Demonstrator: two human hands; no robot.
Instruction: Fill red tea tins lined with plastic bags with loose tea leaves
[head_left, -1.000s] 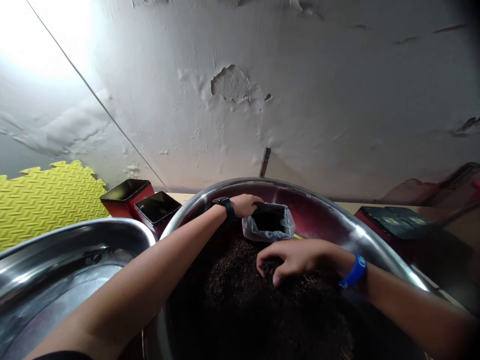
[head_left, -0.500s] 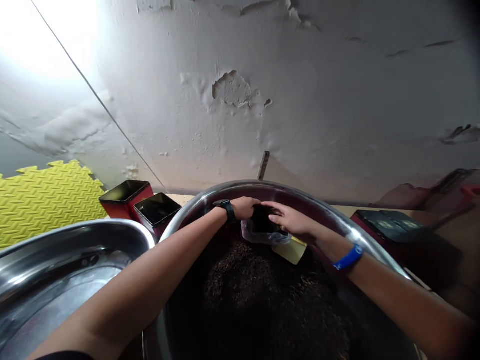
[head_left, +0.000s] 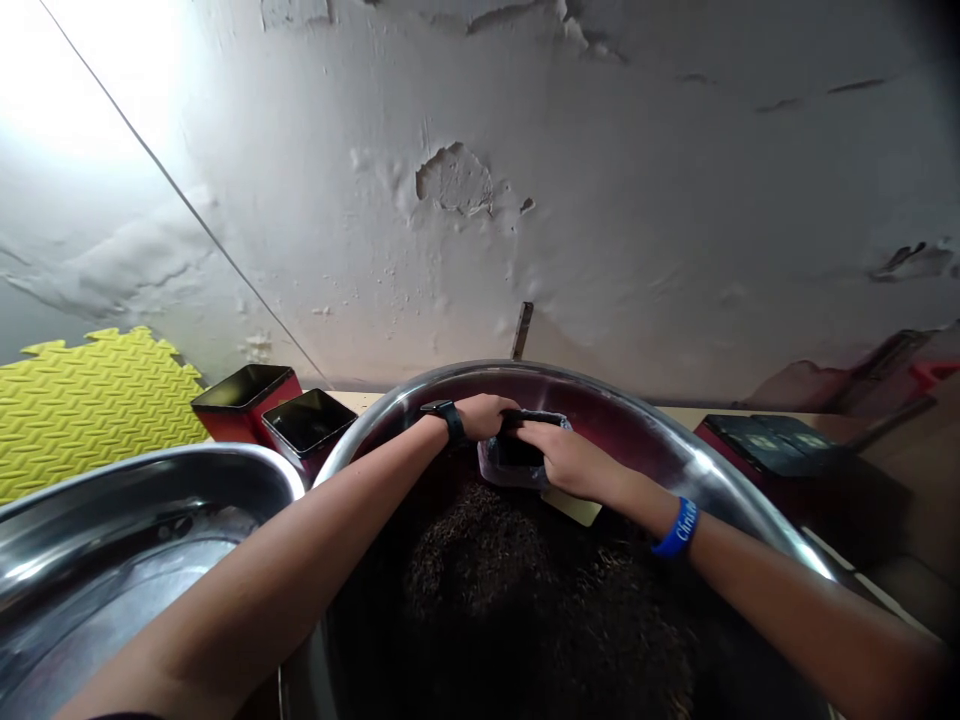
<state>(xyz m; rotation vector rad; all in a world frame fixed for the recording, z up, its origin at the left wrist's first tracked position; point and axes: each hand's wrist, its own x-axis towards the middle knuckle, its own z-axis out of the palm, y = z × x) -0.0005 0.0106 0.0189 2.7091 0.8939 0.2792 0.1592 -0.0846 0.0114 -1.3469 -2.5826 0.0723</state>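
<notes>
A small container with a crinkled clear plastic lining (head_left: 495, 468) and a dark inside sits at the far side of a large steel basin (head_left: 600, 385). My left hand (head_left: 484, 414) is closed on its left rim, with its fingertips hidden. My right hand (head_left: 574, 460) lies across its right side, fingers stretched over the opening toward my left hand; some of them are hidden. Dark, dry loose material that looks like tea leaves (head_left: 487, 550) fills the basin below. A flat gold-coloured piece (head_left: 574, 507) lies on it under my right hand.
Left of the basin is a second steel basin (head_left: 289, 468) with clear plastic inside. Two open red tins with black insides (head_left: 244, 400) stand behind it. Dark red boxes (head_left: 772, 445) sit at the right. A yellow foam mat (head_left: 90, 410) and a peeling wall (head_left: 450, 260) are behind.
My right hand has moved inward from the container's right rim, its fingers now reaching across the opening. My left hand stays at the left rim. The view has shifted slightly.
</notes>
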